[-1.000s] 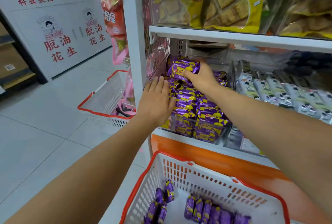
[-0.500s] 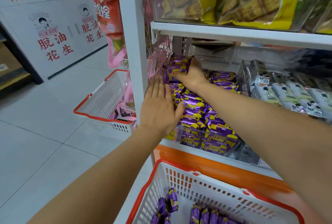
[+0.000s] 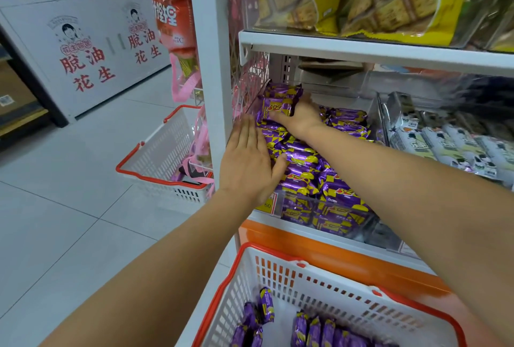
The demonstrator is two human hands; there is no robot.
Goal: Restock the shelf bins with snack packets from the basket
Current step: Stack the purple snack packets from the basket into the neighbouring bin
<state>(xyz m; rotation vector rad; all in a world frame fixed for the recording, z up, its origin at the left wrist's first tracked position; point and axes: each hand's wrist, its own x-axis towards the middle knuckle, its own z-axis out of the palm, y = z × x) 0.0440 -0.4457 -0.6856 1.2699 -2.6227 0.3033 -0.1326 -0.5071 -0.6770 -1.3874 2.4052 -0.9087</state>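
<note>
A purple-and-yellow foil snack packet (image 3: 279, 106) is gripped by the right hand (image 3: 300, 117), thumb across its front, at the back left corner of the clear plastic shelf bin (image 3: 372, 231). The packet is held just above the rows of matching packets (image 3: 306, 168) filling the bin. The left hand (image 3: 249, 163) is laid flat with fingers straight, its thumb touching the left edge of those rows. More of the same packets (image 3: 314, 330) are seen lying in the white plastic basket with a red rim (image 3: 281, 271) below the bin. A second red-rimmed basket (image 3: 161, 152) is set on the tiled floor (image 3: 69, 221) to the left.
</note>
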